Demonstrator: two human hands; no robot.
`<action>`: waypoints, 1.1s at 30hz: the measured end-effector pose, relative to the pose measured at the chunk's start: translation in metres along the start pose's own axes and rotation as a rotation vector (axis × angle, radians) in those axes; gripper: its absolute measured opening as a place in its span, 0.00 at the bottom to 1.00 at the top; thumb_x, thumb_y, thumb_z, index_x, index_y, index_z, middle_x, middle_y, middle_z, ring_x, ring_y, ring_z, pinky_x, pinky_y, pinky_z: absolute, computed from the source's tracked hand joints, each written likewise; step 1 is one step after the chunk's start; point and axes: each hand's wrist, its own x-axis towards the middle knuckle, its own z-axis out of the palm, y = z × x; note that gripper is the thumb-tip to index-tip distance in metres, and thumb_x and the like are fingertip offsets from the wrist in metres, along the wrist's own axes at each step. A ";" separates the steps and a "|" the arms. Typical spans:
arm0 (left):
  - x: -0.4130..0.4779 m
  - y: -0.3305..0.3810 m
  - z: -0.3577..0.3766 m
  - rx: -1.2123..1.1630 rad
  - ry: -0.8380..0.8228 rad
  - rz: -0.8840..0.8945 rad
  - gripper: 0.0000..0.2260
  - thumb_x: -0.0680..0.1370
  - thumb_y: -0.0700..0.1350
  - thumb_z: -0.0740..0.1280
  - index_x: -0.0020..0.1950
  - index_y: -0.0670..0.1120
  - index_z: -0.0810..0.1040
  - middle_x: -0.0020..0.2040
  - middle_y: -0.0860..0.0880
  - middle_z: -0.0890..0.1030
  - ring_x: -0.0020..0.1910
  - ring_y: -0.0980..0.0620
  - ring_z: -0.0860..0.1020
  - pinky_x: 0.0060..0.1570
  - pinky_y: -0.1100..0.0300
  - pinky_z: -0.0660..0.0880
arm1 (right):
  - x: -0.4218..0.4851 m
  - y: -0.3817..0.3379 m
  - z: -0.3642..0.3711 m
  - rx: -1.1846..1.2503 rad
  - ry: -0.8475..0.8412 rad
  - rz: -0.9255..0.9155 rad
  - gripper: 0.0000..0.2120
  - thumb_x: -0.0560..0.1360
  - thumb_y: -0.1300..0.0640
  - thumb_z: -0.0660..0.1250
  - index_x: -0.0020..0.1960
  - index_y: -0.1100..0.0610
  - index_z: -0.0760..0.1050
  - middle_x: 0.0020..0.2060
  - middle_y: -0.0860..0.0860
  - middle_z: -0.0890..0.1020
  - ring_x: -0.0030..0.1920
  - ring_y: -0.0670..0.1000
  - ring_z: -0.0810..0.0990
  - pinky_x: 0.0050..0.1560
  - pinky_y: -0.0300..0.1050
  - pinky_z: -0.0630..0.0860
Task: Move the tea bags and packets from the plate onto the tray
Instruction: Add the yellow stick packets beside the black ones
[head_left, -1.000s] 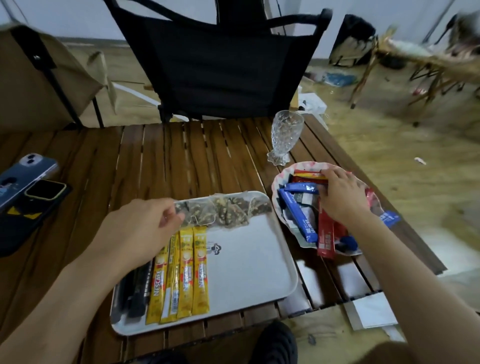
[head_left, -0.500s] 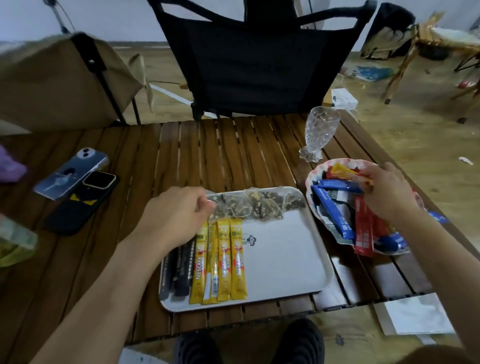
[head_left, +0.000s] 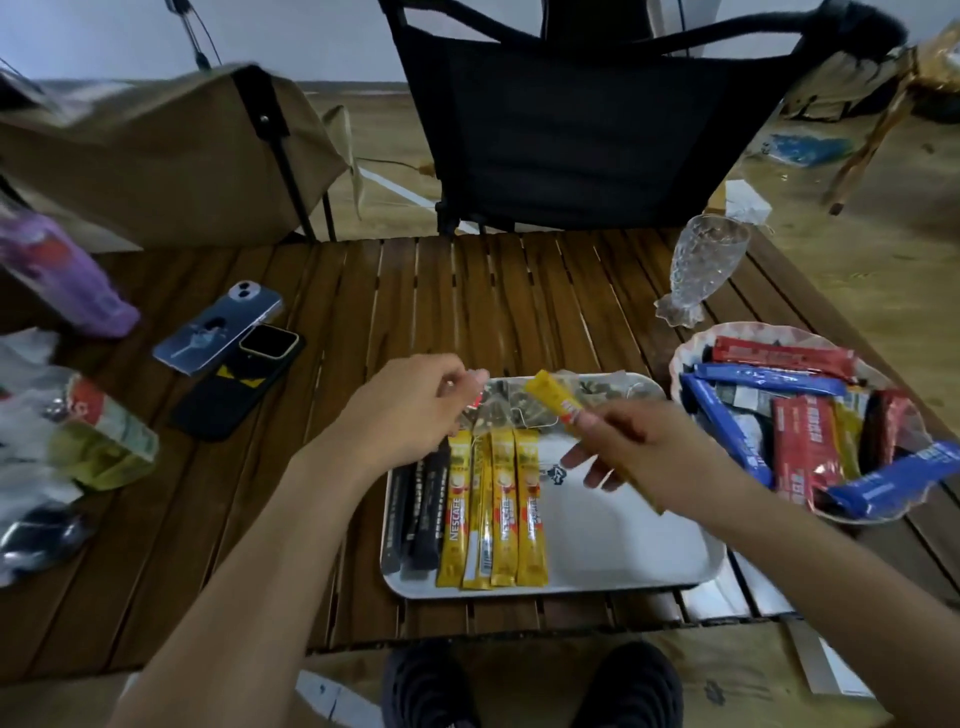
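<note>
The right hand (head_left: 660, 457) pinches a yellow stick packet (head_left: 556, 400) between thumb and forefinger, its other fingers hanging loose below. It holds the packet slanted in the air above the far part of the tray (head_left: 623, 551), with the packet's free end pointing toward the left hand (head_left: 410, 410). The left hand hovers over the tray's far left corner with its fingers curled and its fingertips at the end of the tea bags (head_left: 511, 410). I cannot tell whether it grips one of them.

The tray is white and shallow and sits on the slatted wooden table (head_left: 467, 291). The tea bags are clear pouches of dark leaves that overlap in a row along its far edge, too bunched to count. Four yellow sticks (head_left: 501, 514) lie side by side on the tray's left part, with about three black sticks (head_left: 423, 514) just left of them.

The plate (head_left: 696, 340) stands just right of the tray. Piled on it are three blue packets (head_left: 769, 378) and about three red packets (head_left: 795, 452).

Two phones (head_left: 221, 327) lie on the table to the left. One glass (head_left: 701, 265) stands behind the plate.
</note>
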 end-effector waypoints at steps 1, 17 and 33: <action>-0.001 0.002 0.000 -0.088 -0.051 0.003 0.13 0.83 0.60 0.57 0.51 0.55 0.76 0.39 0.54 0.83 0.32 0.60 0.80 0.35 0.62 0.75 | -0.001 -0.001 0.011 0.015 -0.007 0.006 0.10 0.81 0.53 0.64 0.49 0.58 0.80 0.39 0.51 0.87 0.34 0.48 0.84 0.34 0.40 0.80; 0.000 -0.007 -0.003 -0.001 0.019 -0.027 0.09 0.82 0.56 0.64 0.48 0.53 0.79 0.38 0.54 0.83 0.33 0.59 0.82 0.42 0.53 0.83 | 0.004 -0.003 0.062 0.128 -0.121 0.171 0.12 0.73 0.50 0.75 0.40 0.60 0.85 0.34 0.58 0.85 0.32 0.48 0.80 0.33 0.41 0.79; -0.005 -0.015 -0.005 0.173 -0.041 -0.095 0.11 0.82 0.55 0.63 0.46 0.51 0.78 0.39 0.52 0.83 0.37 0.54 0.81 0.43 0.51 0.81 | 0.006 0.007 0.096 -0.290 0.057 -0.002 0.12 0.74 0.44 0.73 0.37 0.50 0.78 0.28 0.47 0.81 0.27 0.43 0.78 0.27 0.35 0.75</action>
